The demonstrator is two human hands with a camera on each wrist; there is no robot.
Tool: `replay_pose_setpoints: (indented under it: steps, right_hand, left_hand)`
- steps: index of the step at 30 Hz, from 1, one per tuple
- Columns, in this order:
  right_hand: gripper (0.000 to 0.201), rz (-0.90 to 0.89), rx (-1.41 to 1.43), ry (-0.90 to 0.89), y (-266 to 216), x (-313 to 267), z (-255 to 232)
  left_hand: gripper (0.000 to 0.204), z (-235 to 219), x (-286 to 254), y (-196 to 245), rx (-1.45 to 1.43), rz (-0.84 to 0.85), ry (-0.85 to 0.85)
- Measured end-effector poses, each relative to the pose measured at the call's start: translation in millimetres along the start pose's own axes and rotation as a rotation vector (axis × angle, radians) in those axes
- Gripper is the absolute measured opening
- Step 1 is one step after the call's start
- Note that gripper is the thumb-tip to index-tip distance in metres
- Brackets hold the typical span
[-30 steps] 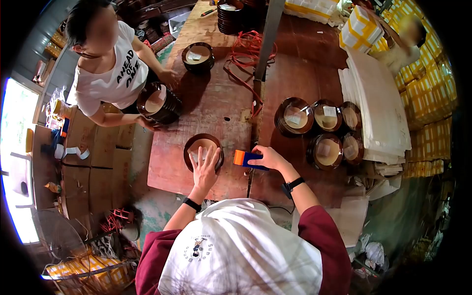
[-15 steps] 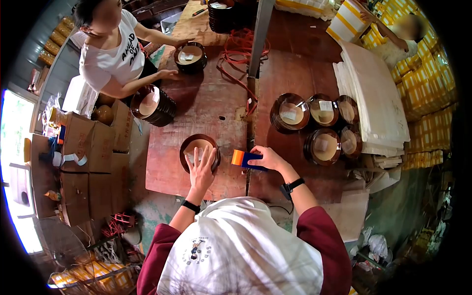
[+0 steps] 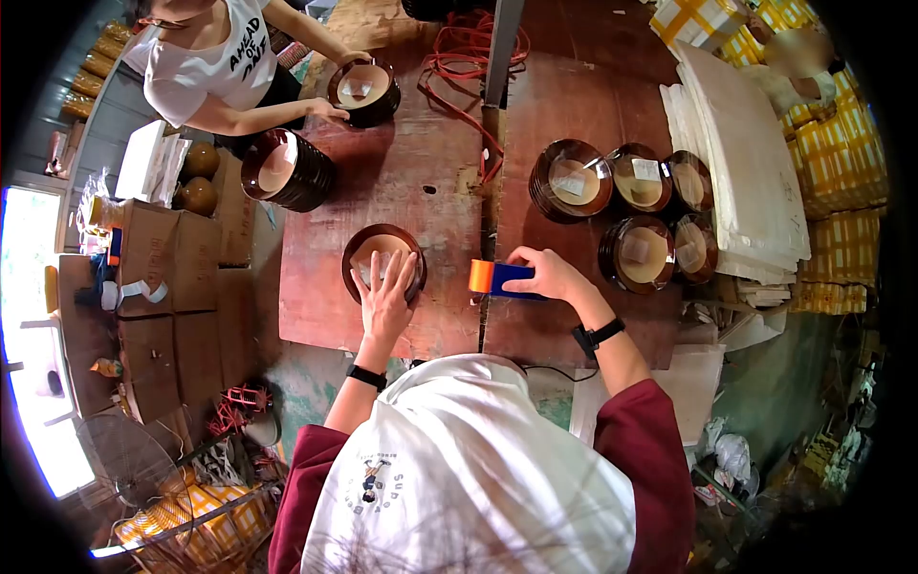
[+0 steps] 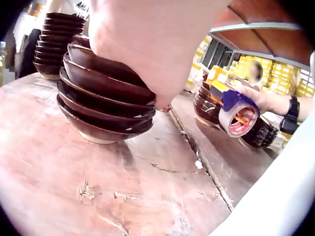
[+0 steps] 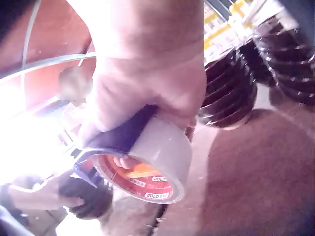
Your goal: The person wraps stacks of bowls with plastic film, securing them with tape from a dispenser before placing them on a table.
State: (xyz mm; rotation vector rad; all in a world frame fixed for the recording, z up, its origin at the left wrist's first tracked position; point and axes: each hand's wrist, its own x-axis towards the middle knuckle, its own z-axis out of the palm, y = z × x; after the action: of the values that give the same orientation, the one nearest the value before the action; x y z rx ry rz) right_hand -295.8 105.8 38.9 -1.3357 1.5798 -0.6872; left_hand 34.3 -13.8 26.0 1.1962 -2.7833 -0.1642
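Observation:
The left hand lies with spread, straight fingers over the top bowl of a dark brown stack. In the left wrist view this stack shows several nested bowls standing on the wooden table, the hand over its top. To the right, the right hand grips a blue and orange tape dispenser just above the table. A clear tape roll with a red inner core shows in the right wrist view, under the right hand, some fingers inside the core.
More bowl stacks stand at the right, beside pale stacked sheets. Across the table a person in a white shirt holds a bowl stack, near another stack. Red cord lies by a metal post.
The head view has shifted slightly. The other person has moved from one stack to both hands on the farther one. My left hand stays on its bowls; my right still grips the dispenser.

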Motion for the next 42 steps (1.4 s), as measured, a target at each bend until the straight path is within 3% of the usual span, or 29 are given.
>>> replay_pose_setpoints:
  steps: [4,7,11,15,20,23,30,42]
  right_hand:
    - [0.059,0.039,-0.142,0.019,-1,-4,5]
    - [0.06,0.131,-0.05,0.014,9,3,15]
    - [0.065,0.058,-0.163,0.043,24,26,42]
    - [0.062,0.086,-0.026,-0.069,24,12,8]
    - [0.054,0.029,-0.069,-0.037,6,-24,-17]
    - [0.05,0.061,-0.042,-0.004,29,-31,-15]
    - [0.051,0.157,-0.235,0.158,27,22,57]
    - [0.058,0.141,-0.387,0.085,-3,104,110]
  left_hand:
    - [0.084,5,0,-1,0.007,-0.001,0.016]
    - [0.082,6,2,0,0.03,0.004,0.018]
    - [0.082,6,0,1,0.024,0.002,0.009]
    - [0.082,4,2,0,0.032,0.014,0.003]
    - [0.081,2,3,1,0.045,0.041,-0.019]
    - [0.082,-1,5,-2,0.041,0.033,-0.025]
    - [0.08,1,4,0,0.031,0.021,-0.038]
    - [0.086,7,1,-8,0.059,0.042,-0.01]
